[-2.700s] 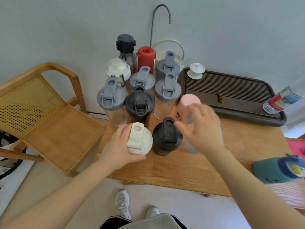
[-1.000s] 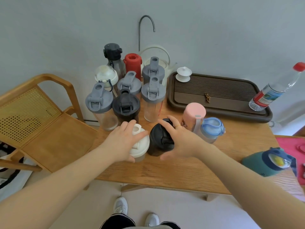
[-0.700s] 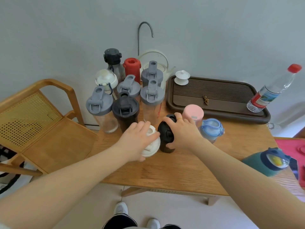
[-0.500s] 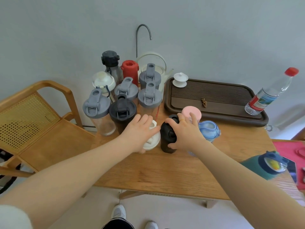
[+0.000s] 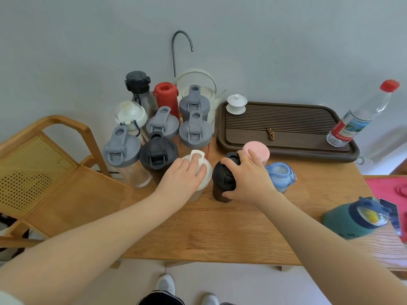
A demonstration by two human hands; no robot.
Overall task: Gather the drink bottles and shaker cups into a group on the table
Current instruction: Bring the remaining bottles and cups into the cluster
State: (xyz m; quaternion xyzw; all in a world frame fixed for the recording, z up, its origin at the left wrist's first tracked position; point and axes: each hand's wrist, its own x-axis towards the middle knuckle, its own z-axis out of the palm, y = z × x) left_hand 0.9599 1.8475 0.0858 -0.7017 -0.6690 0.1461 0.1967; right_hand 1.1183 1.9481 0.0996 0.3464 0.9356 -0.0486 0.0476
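The white-lidded shaker cup (image 5: pixel 199 172) stands upright on the wooden worktop (image 5: pixel 220 227), long axis vertical, its flip spout pointing away from the person. The left hand (image 5: pixel 181 176) lies on its lid, fingers curled over the top. Just right of it, and slightly apart, the black shaker cup (image 5: pixel 223 180) stands upright too; the right hand (image 5: pixel 247 178) grips it, fingers over the lid and thumb low on the body. Behind the white-lidded cup is a tight cluster of grey-lidded shakers (image 5: pixel 195 130) and a black-lidded shaker (image 5: pixel 158 154). Right of the black cup stand a pink cup (image 5: pixel 256 149) and a blue-lidded bottle (image 5: pixel 280 175), with a dark tray (image 5: pixel 286 128) beyond.
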